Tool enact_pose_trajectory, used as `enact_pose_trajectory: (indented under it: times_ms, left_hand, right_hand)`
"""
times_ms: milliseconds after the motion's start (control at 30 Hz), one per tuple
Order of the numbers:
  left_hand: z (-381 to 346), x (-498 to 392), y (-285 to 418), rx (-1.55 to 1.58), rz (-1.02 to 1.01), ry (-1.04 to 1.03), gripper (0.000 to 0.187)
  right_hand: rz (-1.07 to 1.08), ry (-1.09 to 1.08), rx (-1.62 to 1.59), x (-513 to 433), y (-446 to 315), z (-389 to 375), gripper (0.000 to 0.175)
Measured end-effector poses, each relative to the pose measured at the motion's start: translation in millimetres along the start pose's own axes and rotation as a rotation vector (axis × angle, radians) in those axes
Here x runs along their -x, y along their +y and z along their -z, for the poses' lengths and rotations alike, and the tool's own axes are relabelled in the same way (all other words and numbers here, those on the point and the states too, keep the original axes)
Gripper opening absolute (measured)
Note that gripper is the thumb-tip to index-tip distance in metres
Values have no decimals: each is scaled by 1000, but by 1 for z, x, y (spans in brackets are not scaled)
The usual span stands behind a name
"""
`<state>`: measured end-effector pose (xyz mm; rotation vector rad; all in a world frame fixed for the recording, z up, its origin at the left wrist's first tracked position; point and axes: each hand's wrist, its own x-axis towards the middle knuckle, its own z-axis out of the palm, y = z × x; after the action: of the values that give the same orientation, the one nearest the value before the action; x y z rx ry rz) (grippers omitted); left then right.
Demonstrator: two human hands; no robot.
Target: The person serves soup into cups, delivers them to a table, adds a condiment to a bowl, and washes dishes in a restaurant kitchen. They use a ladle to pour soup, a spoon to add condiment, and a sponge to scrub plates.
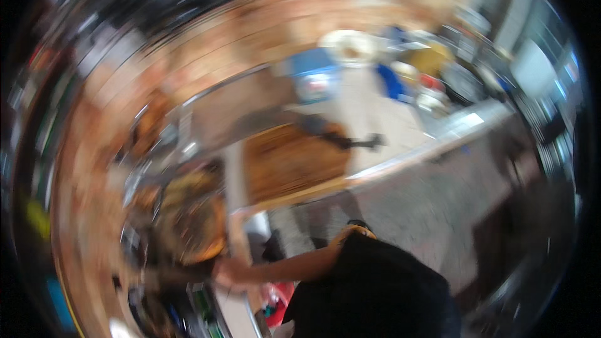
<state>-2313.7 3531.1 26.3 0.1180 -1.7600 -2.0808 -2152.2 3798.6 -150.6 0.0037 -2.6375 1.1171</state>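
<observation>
The view is strongly blurred. My left hand (231, 273) reaches out to the left over the counter's edge, beside a dark, elongated thing (183, 273) that may be a handle; its grip cannot be made out. Just above it lies a round pan or bowl (195, 227) with brownish contents. A brown wooden board (296, 164) rests on the light countertop (382, 124), and a dark tool with a thin end (338, 137) lies across its upper right part. My right hand is out of view.
Behind the board stand a blue-and-clear container (314, 75) and a white round dish (350, 47). Bowls and a blue cloth-like thing (393, 83) crowd the counter's right part. A red container (280, 303) is below the counter's edge, near my arm. Grey floor (422, 197) shows at the right.
</observation>
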Motion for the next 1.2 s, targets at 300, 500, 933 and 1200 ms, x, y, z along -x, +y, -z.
enact_pose_trajectory:
  times_ms: [300, 500, 933, 1200]
  left_hand:
    - [-132, 308, 43, 152, -34, -207, 49]
    - [-189, 482, 96, 436, 417, -451, 58]
    - [-464, 914, -114, 225, 1389, -1400, 46]
    - [-495, 1037, -104, 279, 1263, -1366, 75]
  right_hand:
    - [-78, 111, -118, 275, 54, 277, 26]
    - [-583, 506, -173, 535, 157, 457, 38]
    - [-1140, 1236, 267, 750, 429, 688, 30]
    - [-850, 797, 1194, 665, 592, 915, 40]
